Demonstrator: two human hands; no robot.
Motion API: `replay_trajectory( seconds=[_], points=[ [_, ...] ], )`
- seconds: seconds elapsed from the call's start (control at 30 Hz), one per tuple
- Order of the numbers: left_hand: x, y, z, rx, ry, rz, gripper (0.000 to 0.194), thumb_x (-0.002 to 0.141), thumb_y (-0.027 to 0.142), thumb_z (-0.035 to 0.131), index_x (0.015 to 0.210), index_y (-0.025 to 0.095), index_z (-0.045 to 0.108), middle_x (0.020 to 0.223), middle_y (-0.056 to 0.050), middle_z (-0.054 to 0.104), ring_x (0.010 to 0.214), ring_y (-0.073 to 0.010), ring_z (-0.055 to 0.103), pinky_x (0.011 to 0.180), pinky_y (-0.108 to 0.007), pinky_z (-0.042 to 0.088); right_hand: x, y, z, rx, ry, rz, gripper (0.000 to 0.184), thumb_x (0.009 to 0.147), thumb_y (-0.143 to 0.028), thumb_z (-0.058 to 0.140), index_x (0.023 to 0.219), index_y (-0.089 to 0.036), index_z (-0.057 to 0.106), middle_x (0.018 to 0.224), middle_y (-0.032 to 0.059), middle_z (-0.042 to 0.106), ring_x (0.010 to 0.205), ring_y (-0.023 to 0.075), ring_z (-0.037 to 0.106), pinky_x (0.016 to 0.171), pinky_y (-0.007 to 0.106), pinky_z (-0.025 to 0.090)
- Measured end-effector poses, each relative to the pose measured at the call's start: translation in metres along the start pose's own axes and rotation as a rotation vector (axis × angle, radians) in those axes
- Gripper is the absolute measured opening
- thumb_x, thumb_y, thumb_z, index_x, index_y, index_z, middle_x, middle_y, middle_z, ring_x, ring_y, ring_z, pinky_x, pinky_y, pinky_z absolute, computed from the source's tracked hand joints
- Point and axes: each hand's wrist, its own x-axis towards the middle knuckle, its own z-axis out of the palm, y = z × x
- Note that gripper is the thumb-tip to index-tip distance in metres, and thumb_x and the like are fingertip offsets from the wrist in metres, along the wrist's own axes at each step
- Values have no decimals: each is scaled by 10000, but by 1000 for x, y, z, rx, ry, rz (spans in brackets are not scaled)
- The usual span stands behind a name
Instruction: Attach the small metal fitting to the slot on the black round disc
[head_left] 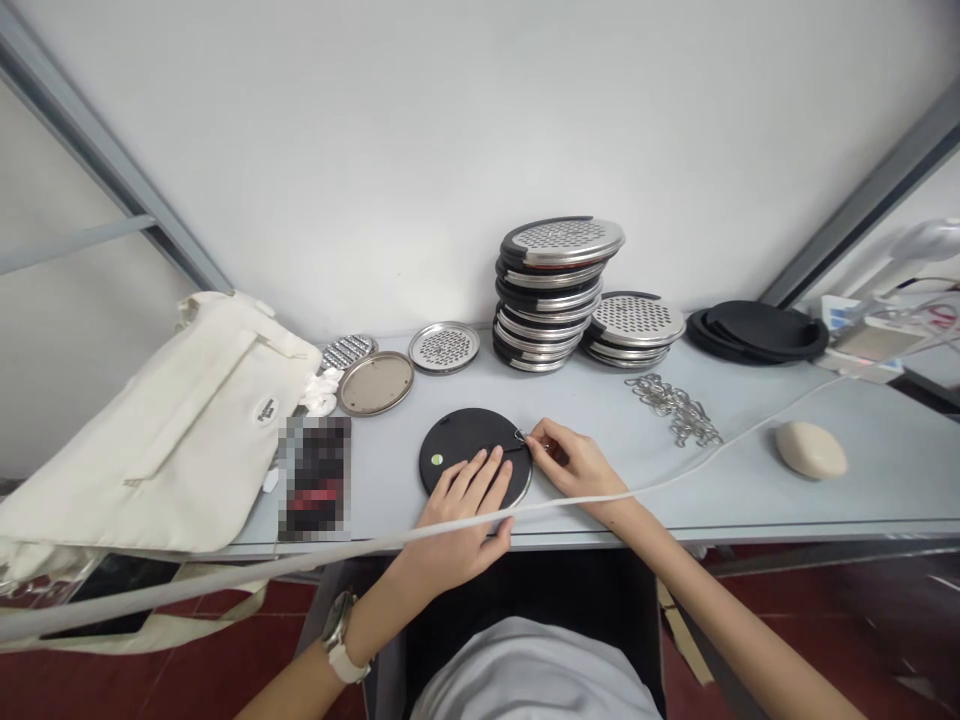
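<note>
A round black disc (pixel 459 432) with a small green and white sticker lies on the desk close to its front edge. My left hand (pixel 459 548) rests on the disc with its fingers stretched out flat, holding it down from above. At the disc's right rim, my right hand (pixel 576 462) pinches a small metal wire hook (pixel 520 437) between thumb and fingertips. The hook touches or sits just over the rim; I cannot tell which. More of these wire hooks (pixel 679 412) lie in a loose heap to the right of my right hand.
Round graters stand in a tall stack (pixel 551 310) and a lower stack (pixel 634 325) behind. Black lids (pixel 757 330) lie to their right. Loose metal discs (pixel 376 384), a cream bag (pixel 187 430) and a beige block (pixel 811 450) surround the workspace. A white cable (pixel 697 470) crosses in front.
</note>
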Motion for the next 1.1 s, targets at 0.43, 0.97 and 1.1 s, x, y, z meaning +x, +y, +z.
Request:
replay_trajectory(
  seconds=[0.43, 0.97, 1.1],
  points=[
    [0, 1, 0, 11, 10, 5, 551, 906, 300, 435, 1419, 115, 357, 1488, -117, 305, 1337, -260, 343, 1058, -395, 304, 0, -7, -2, 7, -36, -59, 245, 940, -238, 386, 1109, -156, 543, 703, 11, 561, 621, 143, 540, 636, 245, 432],
    [0, 0, 0, 9, 24, 4, 551, 904, 301, 439, 1418, 121, 359, 1483, -114, 318, 1331, -259, 354, 1052, -398, 315, -1, -9, -2, 9, -101, -36, 251, 947, -242, 370, 1159, -176, 487, 660, -30, 504, 562, 125, 486, 579, 227, 388],
    [0, 0, 0, 8, 12, 7, 550, 907, 302, 435, 1419, 115, 357, 1488, -112, 308, 1335, -257, 346, 1053, -398, 312, -1, -8, -1, 8, -113, -28, 220, 953, -254, 361, 1134, -185, 464, 689, -16, 541, 587, 135, 518, 600, 234, 400]
  ],
)
